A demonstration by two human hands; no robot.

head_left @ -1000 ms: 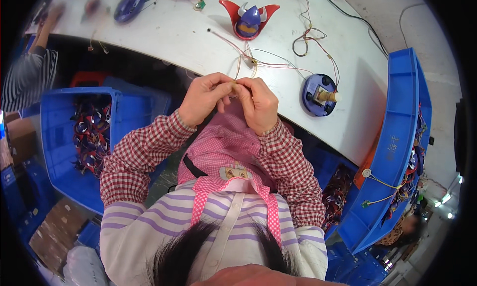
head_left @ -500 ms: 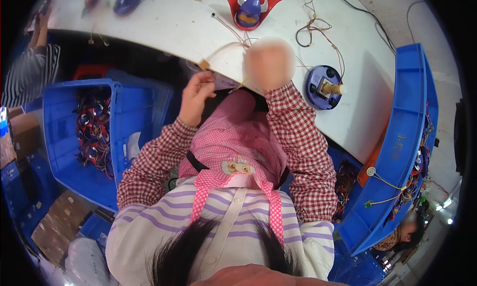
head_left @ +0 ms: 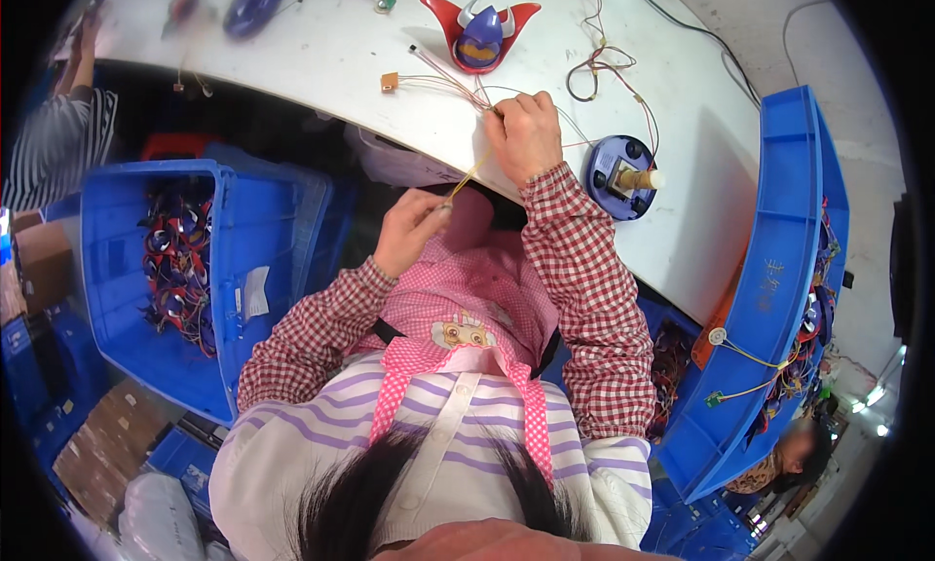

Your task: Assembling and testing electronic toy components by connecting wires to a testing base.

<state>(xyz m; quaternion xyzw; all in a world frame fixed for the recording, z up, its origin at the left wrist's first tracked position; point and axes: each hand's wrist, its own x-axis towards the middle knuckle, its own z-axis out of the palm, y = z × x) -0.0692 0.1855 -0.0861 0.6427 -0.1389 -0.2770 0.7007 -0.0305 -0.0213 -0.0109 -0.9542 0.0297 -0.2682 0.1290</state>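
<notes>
My right hand (head_left: pixel 527 137) is closed at the table's near edge, its fingertips pinching a bundle of thin wires (head_left: pixel 490 106). Lower and to the left, my left hand (head_left: pixel 413 232) pinches the end of a yellow wire (head_left: pixel 469 176) that runs up toward my right hand. What is on that end is too small to tell. Left of the bundle lies a small orange-brown circuit board (head_left: pixel 390 83) on its leads. Just beyond sits a purple toy head (head_left: pixel 479 45) with silver horns and a red collar. A round purple base (head_left: pixel 623 176) with a cream post rests right of my right hand.
On the white table (head_left: pixel 321 59), loose cables (head_left: pixel 604 64) lie at the back right and purple parts (head_left: pixel 255 6) at the back left. A blue crate (head_left: pixel 219 298) of wired toy parts stands left; a blue bin (head_left: pixel 774 269) stands right. Another person's striped sleeve (head_left: pixel 68 142) is far left.
My left hand has moved down and right from beside the circuit board and now pinches the yellow wire's end. The circuit board now lies farther onto the table. My right hand stays near the wire bundle.
</notes>
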